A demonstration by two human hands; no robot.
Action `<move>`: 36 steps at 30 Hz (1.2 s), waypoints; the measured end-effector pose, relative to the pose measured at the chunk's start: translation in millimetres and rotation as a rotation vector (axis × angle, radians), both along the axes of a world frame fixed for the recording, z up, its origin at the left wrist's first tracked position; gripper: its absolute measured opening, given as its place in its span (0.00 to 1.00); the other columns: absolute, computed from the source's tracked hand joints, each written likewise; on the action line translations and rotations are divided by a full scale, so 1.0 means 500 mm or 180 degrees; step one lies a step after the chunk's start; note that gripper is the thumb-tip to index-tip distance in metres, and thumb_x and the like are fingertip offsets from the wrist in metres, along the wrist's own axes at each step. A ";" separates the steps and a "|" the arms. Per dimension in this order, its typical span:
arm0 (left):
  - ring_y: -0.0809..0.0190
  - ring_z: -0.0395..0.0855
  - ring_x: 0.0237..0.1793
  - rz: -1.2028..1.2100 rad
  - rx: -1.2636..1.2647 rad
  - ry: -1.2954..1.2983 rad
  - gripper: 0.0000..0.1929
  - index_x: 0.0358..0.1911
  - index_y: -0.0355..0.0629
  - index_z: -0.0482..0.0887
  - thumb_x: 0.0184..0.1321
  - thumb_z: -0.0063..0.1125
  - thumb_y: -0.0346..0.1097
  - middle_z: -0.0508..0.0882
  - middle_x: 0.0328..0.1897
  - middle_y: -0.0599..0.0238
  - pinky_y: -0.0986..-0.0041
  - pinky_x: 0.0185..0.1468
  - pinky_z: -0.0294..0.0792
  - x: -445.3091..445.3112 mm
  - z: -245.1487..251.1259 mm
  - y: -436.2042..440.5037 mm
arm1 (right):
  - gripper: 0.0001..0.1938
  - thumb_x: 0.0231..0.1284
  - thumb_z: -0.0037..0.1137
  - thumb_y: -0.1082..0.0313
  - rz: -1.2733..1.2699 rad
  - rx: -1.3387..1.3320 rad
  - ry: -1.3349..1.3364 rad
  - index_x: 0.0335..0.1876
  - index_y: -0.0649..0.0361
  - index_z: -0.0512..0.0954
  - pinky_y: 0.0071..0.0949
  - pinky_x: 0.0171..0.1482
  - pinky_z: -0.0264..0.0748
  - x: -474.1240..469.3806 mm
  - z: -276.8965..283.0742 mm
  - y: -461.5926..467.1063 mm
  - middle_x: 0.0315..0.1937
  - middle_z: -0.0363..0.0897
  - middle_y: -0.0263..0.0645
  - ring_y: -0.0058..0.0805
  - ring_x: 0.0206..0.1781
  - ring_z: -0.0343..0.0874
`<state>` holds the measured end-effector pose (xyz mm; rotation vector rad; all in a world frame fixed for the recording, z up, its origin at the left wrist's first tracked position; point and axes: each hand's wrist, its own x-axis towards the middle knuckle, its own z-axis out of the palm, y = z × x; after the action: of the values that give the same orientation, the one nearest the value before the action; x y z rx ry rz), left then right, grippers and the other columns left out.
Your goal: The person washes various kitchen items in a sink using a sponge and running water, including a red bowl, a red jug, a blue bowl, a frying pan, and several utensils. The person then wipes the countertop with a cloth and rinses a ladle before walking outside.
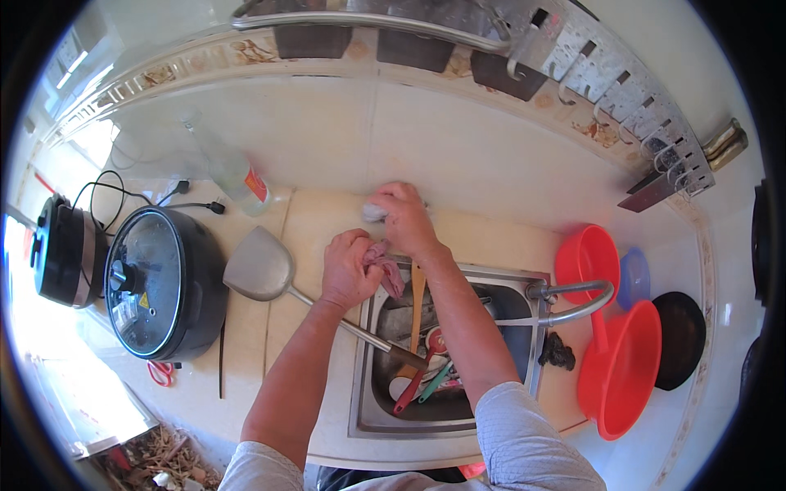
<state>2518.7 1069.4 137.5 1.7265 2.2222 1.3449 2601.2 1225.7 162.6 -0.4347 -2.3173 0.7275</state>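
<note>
My left hand [349, 270] grips a crumpled pink cloth [387, 270] by the left rear corner of the steel sink [362, 393]. Further back, my right hand [405, 216] is closed over a whitish wad [373, 213] on the counter, near the foot of the tiled wall; its material is unclear under the fingers. A wok spatula [261, 267] lies to the left of my left hand, its handle reaching over the sink. Inside the sink are a wooden utensil [418, 294], a red-handled utensil [411, 390], a green-handled one [435, 383] and other items, partly hidden by my right forearm.
A curved faucet [605, 301] reaches over the sink's right side. Red plastic dipper [586, 258], red basin [620, 374] and black pan [680, 340] stand right. Left are a lidded electric pot [196, 288], glass bottle [245, 190] and black appliance [67, 258]. A hook rack [614, 92] hangs above.
</note>
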 end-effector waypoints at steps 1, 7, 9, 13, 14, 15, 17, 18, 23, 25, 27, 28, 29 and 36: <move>0.44 0.77 0.53 0.0000 0.0003 -0.0026 0.17 0.40 0.42 0.83 0.41 0.61 0.34 0.81 0.51 0.55 0.53 0.56 0.68 0.001 -0.001 0.000 | 0.20 0.50 0.54 0.85 -0.0167 0.0330 0.0451 0.48 0.57 0.83 0.39 0.57 0.71 -0.006 0.032 -0.005 0.52 0.76 0.38 0.43 0.55 0.73; 0.45 0.77 0.53 0.0087 0.0003 -0.0069 0.18 0.40 0.42 0.84 0.41 0.61 0.35 0.81 0.52 0.56 0.54 0.58 0.68 0.003 -0.007 -0.006 | 0.25 0.49 0.55 0.86 -0.1055 0.1812 0.1965 0.55 0.57 0.82 0.38 0.59 0.68 -0.130 0.277 -0.006 0.56 0.77 0.41 0.40 0.59 0.72; 0.45 0.77 0.53 0.0088 -0.0012 -0.0068 0.18 0.41 0.42 0.84 0.41 0.61 0.35 0.81 0.52 0.55 0.54 0.57 0.68 0.002 -0.005 -0.007 | 0.23 0.52 0.56 0.83 -0.0933 0.2221 0.1969 0.56 0.56 0.82 0.39 0.60 0.68 -0.199 0.278 -0.004 0.56 0.77 0.40 0.39 0.59 0.72; 0.45 0.77 0.52 0.0100 -0.0054 -0.0099 0.19 0.42 0.43 0.84 0.41 0.62 0.35 0.81 0.51 0.56 0.54 0.56 0.68 0.001 0.003 -0.008 | 0.16 0.59 0.53 0.70 0.1016 0.2755 0.0507 0.52 0.53 0.82 0.38 0.61 0.68 -0.271 0.131 -0.023 0.56 0.77 0.37 0.38 0.59 0.72; 0.45 0.77 0.52 0.0097 -0.0104 -0.0123 0.19 0.43 0.44 0.84 0.42 0.61 0.35 0.81 0.51 0.57 0.54 0.56 0.68 -0.002 0.006 -0.007 | 0.15 0.58 0.53 0.69 0.1371 0.2726 -0.0230 0.51 0.54 0.82 0.38 0.61 0.69 -0.269 0.092 -0.027 0.56 0.78 0.37 0.38 0.59 0.73; 0.45 0.77 0.52 0.0077 -0.0230 -0.0189 0.20 0.44 0.45 0.83 0.42 0.61 0.35 0.81 0.52 0.57 0.53 0.56 0.68 0.001 0.006 -0.009 | 0.15 0.57 0.52 0.68 0.1686 0.2661 -0.1279 0.50 0.54 0.81 0.37 0.60 0.71 -0.255 0.057 -0.033 0.55 0.78 0.37 0.38 0.60 0.73; 0.45 0.77 0.53 0.0076 -0.0264 -0.0279 0.20 0.44 0.46 0.83 0.43 0.61 0.35 0.81 0.52 0.58 0.53 0.56 0.68 0.000 0.006 -0.009 | 0.16 0.55 0.54 0.69 0.1597 0.2326 -0.0914 0.50 0.55 0.81 0.37 0.59 0.73 -0.235 0.030 -0.041 0.55 0.78 0.37 0.38 0.60 0.73; 0.45 0.76 0.53 0.0102 -0.0183 -0.0307 0.20 0.44 0.46 0.83 0.43 0.61 0.35 0.81 0.52 0.58 0.53 0.56 0.68 0.000 0.005 -0.009 | 0.16 0.54 0.55 0.69 0.1485 0.2113 -0.1149 0.50 0.55 0.81 0.37 0.58 0.73 -0.228 0.043 -0.041 0.55 0.78 0.37 0.39 0.59 0.74; 0.47 0.77 0.55 0.0137 -0.0033 -0.0325 0.20 0.44 0.46 0.83 0.43 0.60 0.35 0.81 0.52 0.60 0.54 0.57 0.68 0.001 -0.005 -0.015 | 0.21 0.45 0.61 0.75 0.0362 0.2618 0.1467 0.51 0.55 0.82 0.37 0.55 0.73 -0.273 0.259 -0.056 0.53 0.78 0.36 0.40 0.52 0.76; 0.48 0.77 0.56 0.0119 -0.0088 -0.0343 0.19 0.45 0.47 0.83 0.43 0.61 0.34 0.81 0.52 0.61 0.55 0.57 0.68 0.000 -0.006 -0.015 | 0.22 0.44 0.60 0.76 0.0059 0.2886 0.2024 0.51 0.56 0.82 0.36 0.53 0.72 -0.329 0.348 -0.053 0.52 0.79 0.34 0.38 0.51 0.76; 0.48 0.77 0.56 0.0107 -0.0062 -0.0347 0.19 0.44 0.46 0.83 0.44 0.61 0.35 0.81 0.53 0.60 0.55 0.57 0.68 0.000 -0.004 -0.014 | 0.21 0.45 0.59 0.76 -0.0197 0.2848 0.2042 0.51 0.55 0.83 0.36 0.52 0.71 -0.375 0.387 -0.055 0.52 0.79 0.32 0.37 0.51 0.76; 0.48 0.77 0.56 0.0115 -0.0063 -0.0369 0.19 0.44 0.46 0.83 0.44 0.61 0.35 0.81 0.53 0.60 0.55 0.57 0.68 0.000 -0.003 -0.012 | 0.21 0.46 0.58 0.75 -0.0143 0.2999 0.2104 0.51 0.55 0.83 0.36 0.52 0.71 -0.386 0.381 -0.061 0.52 0.79 0.31 0.37 0.51 0.75; 0.48 0.77 0.55 0.0120 -0.0009 -0.0328 0.18 0.42 0.46 0.83 0.43 0.62 0.35 0.81 0.51 0.60 0.55 0.57 0.68 0.000 -0.003 -0.011 | 0.21 0.47 0.57 0.74 -0.0086 0.2960 0.1971 0.51 0.55 0.83 0.36 0.51 0.70 -0.393 0.363 -0.067 0.52 0.79 0.30 0.36 0.52 0.75; 0.44 0.78 0.48 -0.0008 0.0016 -0.0366 0.12 0.36 0.46 0.82 0.44 0.62 0.35 0.83 0.42 0.58 0.53 0.51 0.68 -0.004 0.000 -0.004 | 0.09 0.60 0.56 0.67 0.0692 0.2988 0.0169 0.43 0.59 0.82 0.32 0.53 0.70 -0.302 0.067 -0.085 0.46 0.76 0.30 0.31 0.54 0.72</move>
<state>2516.5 1067.5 137.4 1.6091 2.1567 1.4120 2450.3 1183.2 195.9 0.2620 -2.3689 -0.2957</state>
